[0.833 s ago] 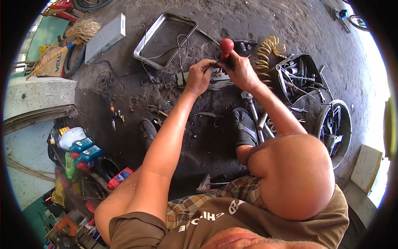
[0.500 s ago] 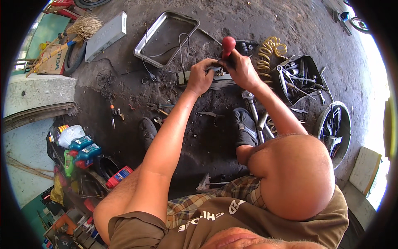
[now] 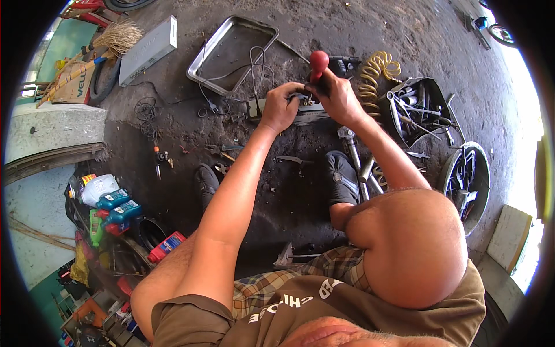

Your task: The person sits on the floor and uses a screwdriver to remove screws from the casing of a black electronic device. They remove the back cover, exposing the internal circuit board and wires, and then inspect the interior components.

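Right hand [image 3: 338, 98] fisted around red-handled screwdriver [image 3: 318, 62], upright. Left hand [image 3: 281, 107] pinches the metal part [image 3: 306, 113] beneath. Tray [image 3: 199, 66] at 10 o'clock.

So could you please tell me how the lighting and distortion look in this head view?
Head view: strong fisheye bending, with a black rim around the picture; the right edge is blown out by daylight; the hands, left hand and right hand on the red-handled tool, are evenly lit and sharp.
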